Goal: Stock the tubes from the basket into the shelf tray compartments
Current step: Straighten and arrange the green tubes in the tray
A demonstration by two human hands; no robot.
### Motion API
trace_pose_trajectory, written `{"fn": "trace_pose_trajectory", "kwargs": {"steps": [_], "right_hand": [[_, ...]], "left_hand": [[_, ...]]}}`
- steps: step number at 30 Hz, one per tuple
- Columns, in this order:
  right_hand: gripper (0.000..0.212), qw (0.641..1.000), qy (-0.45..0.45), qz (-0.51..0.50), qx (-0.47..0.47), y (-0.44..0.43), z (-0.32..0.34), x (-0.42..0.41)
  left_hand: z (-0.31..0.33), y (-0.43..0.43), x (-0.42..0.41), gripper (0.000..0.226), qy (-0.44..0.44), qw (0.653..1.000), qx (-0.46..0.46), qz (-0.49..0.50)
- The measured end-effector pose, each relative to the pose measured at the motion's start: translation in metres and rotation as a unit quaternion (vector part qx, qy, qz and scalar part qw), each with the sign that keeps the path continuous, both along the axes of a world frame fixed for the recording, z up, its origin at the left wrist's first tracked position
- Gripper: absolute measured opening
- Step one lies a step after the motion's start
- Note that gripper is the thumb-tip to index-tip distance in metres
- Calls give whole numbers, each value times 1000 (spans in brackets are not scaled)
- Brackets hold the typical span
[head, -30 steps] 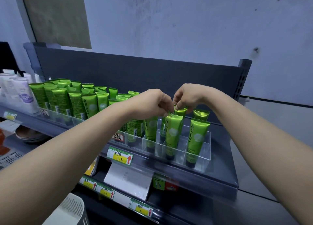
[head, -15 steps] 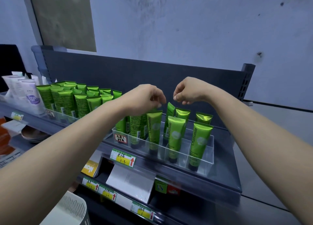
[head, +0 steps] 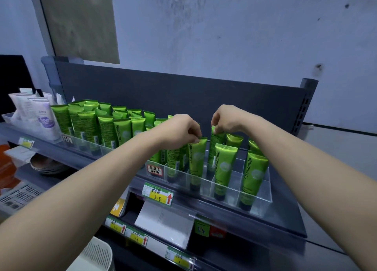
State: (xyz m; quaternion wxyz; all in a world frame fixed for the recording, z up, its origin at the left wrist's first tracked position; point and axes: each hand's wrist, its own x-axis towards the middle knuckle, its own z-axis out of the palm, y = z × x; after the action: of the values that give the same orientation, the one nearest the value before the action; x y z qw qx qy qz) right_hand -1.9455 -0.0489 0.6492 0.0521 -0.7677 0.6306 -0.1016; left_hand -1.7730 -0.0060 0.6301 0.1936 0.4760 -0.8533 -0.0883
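Empty moments ago, left hand [head: 179, 132] now pinches a glossy green plastic tube [head: 196, 160], right hand [head: 226, 119] the rear green tube [head: 212, 148]: likely straightening stock.

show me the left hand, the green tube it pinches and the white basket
left hand [head: 179, 133]: head view, back of the hand
green tube [head: 196, 162]: head view, middle of its body
white basket [head: 98, 253]: head view, slotted wall, bottom left

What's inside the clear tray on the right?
The clear tray holds green tubes standing cap-down in compartments; the left hand pinches one, the right hand another behind. The left forearm covers its leftmost part.
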Motion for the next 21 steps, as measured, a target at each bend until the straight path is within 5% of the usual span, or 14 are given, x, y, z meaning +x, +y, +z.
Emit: {"fn": "trace_pose_trajectory", "kwargs": {"steps": [21], "right_hand": [[20,999,26,-16,16,1,6,15]], "left_hand": [[-5,-17,11,13,23,998,-25,-57]]}}
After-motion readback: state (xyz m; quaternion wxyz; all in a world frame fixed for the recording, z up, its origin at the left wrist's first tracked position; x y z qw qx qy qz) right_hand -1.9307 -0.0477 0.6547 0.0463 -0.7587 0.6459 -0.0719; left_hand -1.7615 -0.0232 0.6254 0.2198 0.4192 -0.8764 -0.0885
